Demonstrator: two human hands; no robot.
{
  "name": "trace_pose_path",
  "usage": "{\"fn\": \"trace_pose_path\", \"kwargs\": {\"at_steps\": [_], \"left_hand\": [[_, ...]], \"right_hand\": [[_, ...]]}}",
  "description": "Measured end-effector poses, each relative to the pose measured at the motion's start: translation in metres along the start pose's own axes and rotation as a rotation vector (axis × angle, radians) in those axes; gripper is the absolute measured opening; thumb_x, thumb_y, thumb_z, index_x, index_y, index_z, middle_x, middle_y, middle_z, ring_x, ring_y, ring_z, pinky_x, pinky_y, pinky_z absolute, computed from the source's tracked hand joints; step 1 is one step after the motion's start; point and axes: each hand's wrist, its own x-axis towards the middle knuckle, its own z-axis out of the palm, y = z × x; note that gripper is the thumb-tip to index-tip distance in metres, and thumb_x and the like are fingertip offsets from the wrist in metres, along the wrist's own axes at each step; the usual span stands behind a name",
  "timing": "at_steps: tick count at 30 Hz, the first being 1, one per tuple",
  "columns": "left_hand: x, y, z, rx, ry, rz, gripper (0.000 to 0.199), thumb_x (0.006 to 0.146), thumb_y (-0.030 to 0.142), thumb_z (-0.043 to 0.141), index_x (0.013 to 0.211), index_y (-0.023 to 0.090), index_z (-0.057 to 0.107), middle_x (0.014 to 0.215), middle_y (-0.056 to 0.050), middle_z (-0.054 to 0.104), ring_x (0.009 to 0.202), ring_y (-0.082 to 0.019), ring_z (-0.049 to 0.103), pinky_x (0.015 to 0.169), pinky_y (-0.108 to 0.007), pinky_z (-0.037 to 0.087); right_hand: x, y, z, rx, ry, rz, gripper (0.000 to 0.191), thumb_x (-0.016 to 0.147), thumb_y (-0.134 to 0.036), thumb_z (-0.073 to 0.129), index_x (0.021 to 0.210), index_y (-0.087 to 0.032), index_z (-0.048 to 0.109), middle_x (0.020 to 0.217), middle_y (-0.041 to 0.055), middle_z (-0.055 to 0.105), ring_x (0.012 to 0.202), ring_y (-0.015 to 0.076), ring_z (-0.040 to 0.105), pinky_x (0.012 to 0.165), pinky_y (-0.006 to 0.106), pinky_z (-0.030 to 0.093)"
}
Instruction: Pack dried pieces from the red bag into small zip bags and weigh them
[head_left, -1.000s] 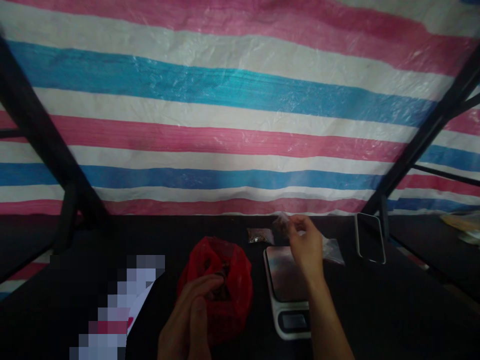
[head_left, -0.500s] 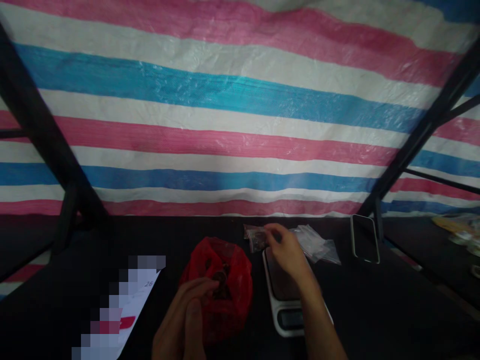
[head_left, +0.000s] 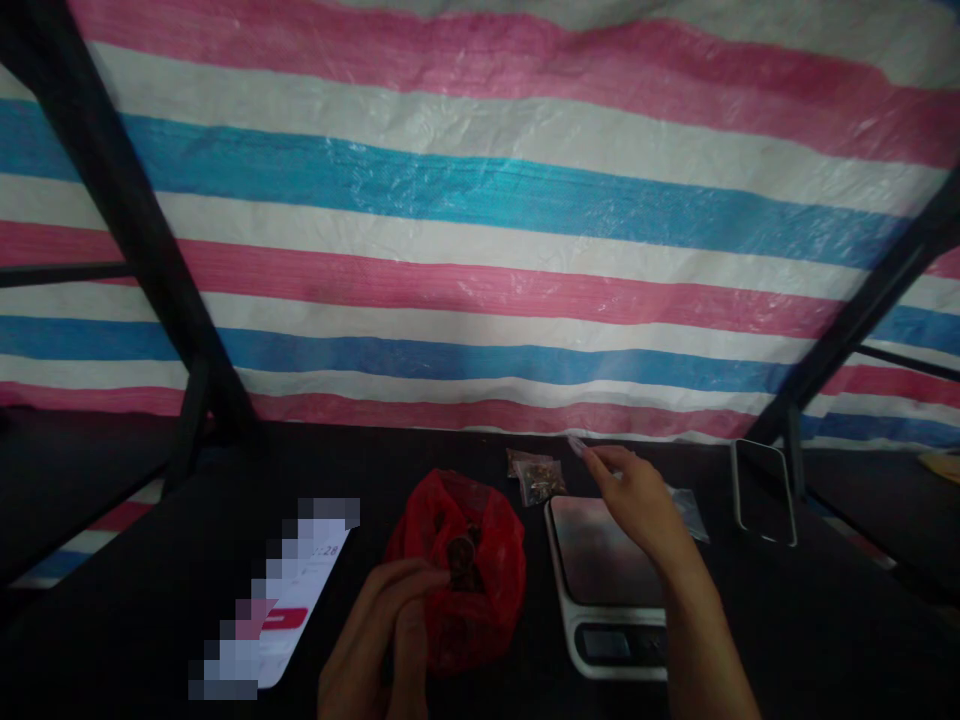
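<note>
A red plastic bag (head_left: 499,540) stands open with small dark items inside. My left hand (head_left: 390,620) rests at its near left edge, fingers curled together at the rim; what they hold, if anything, is hidden. My right hand (head_left: 630,495) is above the far part of a white scale (head_left: 611,560), pinching a small clear plastic bag (head_left: 577,447) between thumb and fingers. Small filled clear packets (head_left: 541,482) lie behind the scale's left corner. More clear bags (head_left: 690,512) lie partly hidden behind my right hand.
A lit phone (head_left: 300,610) lies at the left, partly pixelated. Another phone (head_left: 763,492) with a dark screen is at the right, near a black frame post. A striped tarp (head_left: 480,250) hangs behind the black table (head_left: 315,460).
My right hand has moved off the filled packets and now holds a clear bag. The view has shifted, so things appear further right.
</note>
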Motion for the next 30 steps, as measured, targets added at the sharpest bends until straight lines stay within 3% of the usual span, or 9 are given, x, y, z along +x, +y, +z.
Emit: {"fn": "trace_pose_path", "kwargs": {"at_steps": [2,5,7,10,15,20,24,27,30], "left_hand": [[0.001,0.003,0.004,0.009,-0.014,0.008,0.023,0.101,0.038,0.058,0.114,0.028,0.075,0.123,-0.007,0.075,0.115,-0.026,0.073,0.097,-0.039,0.064],[0.002,0.004,0.010,0.004,-0.041,0.008,0.061,0.086,0.039,0.079,0.143,0.029,0.061,0.146,-0.010,0.066,0.135,-0.035,0.064,0.108,-0.052,0.060],[0.003,0.003,0.012,-0.063,-0.051,-0.060,0.079,0.077,0.038,0.086,0.150,0.030,0.055,0.148,-0.011,0.066,0.137,-0.038,0.063,0.107,-0.054,0.061],[0.007,0.001,0.007,-0.162,-0.062,-0.195,0.075,0.077,0.037,0.087,0.146,0.030,0.057,0.143,-0.011,0.070,0.132,-0.035,0.068,0.100,-0.048,0.065],[0.018,0.004,-0.005,-0.172,-0.034,-0.221,0.045,0.081,0.034,0.078,0.124,0.024,0.068,0.126,-0.009,0.075,0.118,-0.030,0.074,0.100,-0.046,0.064],[0.017,0.002,-0.014,-0.148,-0.091,-0.091,0.027,0.087,0.034,0.075,0.112,0.024,0.073,0.114,-0.008,0.079,0.105,-0.027,0.077,0.091,-0.041,0.066],[0.014,-0.007,-0.021,-0.105,-0.171,0.012,0.036,0.092,0.031,0.073,0.127,0.026,0.071,0.127,-0.010,0.078,0.116,-0.029,0.075,0.096,-0.042,0.065],[0.014,-0.012,-0.027,-0.092,-0.253,0.030,0.048,0.095,0.036,0.072,0.143,0.028,0.065,0.139,-0.012,0.073,0.126,-0.031,0.071,0.105,-0.047,0.061],[0.016,-0.015,-0.033,-0.112,-0.376,0.023,0.048,0.098,0.039,0.069,0.145,0.031,0.064,0.137,-0.011,0.073,0.127,-0.030,0.070,0.108,-0.047,0.059]], "right_hand": [[-0.019,-0.029,-0.007,0.201,-0.062,-0.135,0.029,0.099,-0.035,0.060,0.111,-0.024,0.084,0.117,0.0090,0.082,0.110,0.0272,0.075,0.100,0.038,0.055],[-0.057,-0.079,-0.004,0.520,-0.297,-0.295,0.024,0.097,-0.025,0.063,0.104,-0.029,0.086,0.112,0.0024,0.081,0.104,0.0207,0.075,0.093,0.030,0.057],[-0.080,-0.107,0.003,0.538,-0.494,-0.315,0.033,0.096,-0.015,0.062,0.110,-0.034,0.085,0.117,-0.0011,0.080,0.103,0.0170,0.075,0.093,0.026,0.056],[-0.098,-0.128,0.011,0.487,-0.559,-0.351,0.033,0.099,-0.016,0.063,0.112,-0.037,0.085,0.123,-0.0030,0.079,0.111,0.0171,0.073,0.100,0.027,0.054],[-0.101,-0.123,0.008,0.383,-0.563,-0.394,0.029,0.108,-0.027,0.057,0.118,-0.037,0.082,0.120,-0.0008,0.077,0.113,0.0187,0.071,0.102,0.030,0.052],[-0.105,-0.119,0.006,0.230,-0.445,-0.488,0.036,0.104,-0.017,0.055,0.116,-0.037,0.082,0.111,0.0004,0.078,0.108,0.0212,0.073,0.099,0.034,0.055],[-0.109,-0.123,0.000,0.250,-0.433,-0.574,0.035,0.101,-0.017,0.056,0.113,-0.038,0.082,0.111,0.0016,0.080,0.100,0.0212,0.076,0.086,0.030,0.060],[-0.109,-0.123,-0.002,0.277,-0.461,-0.611,0.039,0.098,-0.015,0.057,0.117,-0.039,0.081,0.114,0.0012,0.080,0.101,0.0209,0.076,0.088,0.030,0.061],[-0.108,-0.118,0.006,0.244,-0.456,-0.635,0.046,0.093,-0.008,0.056,0.116,-0.039,0.082,0.109,0.0027,0.080,0.098,0.0230,0.076,0.086,0.033,0.061]]}}
